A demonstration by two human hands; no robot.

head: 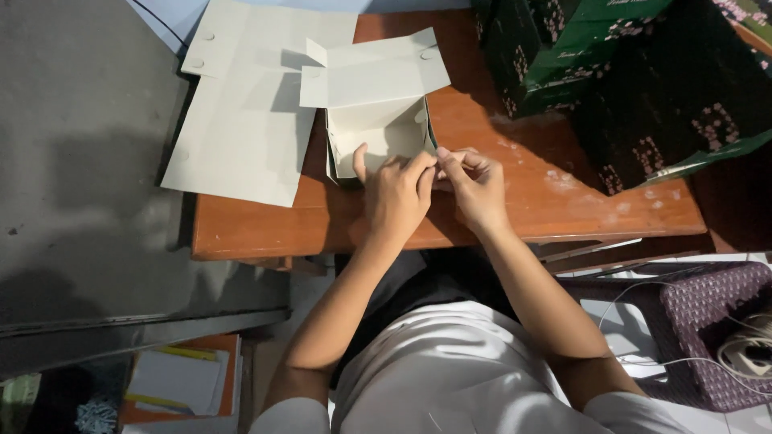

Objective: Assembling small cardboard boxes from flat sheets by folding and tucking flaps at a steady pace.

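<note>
Half-assembled pale grey cardboard box (pixel 378 133), open side up, resting on the reddish-brown wooden table (pixel 563 201) near its front edge, with its lid flap raised behind; left hand (pixel 398 197) and right hand (pixel 476 186) meet at the box's near right corner. Risk, as a judgement: the thin wall could crease or the corner tab slip free if the pinch is uneven, since the box stands unsupported. Fingers (pixel 422 167) of the left hand pressed together on the box's front wall, thumb inside; right-hand fingers closed in a pinch on the corner edge, touching the left's. Flat pale cardboard blanks (pixel 241 120) lie left, overhanging the table; dark green flower-printed boxes (pixel 611 72) stacked right.
</note>
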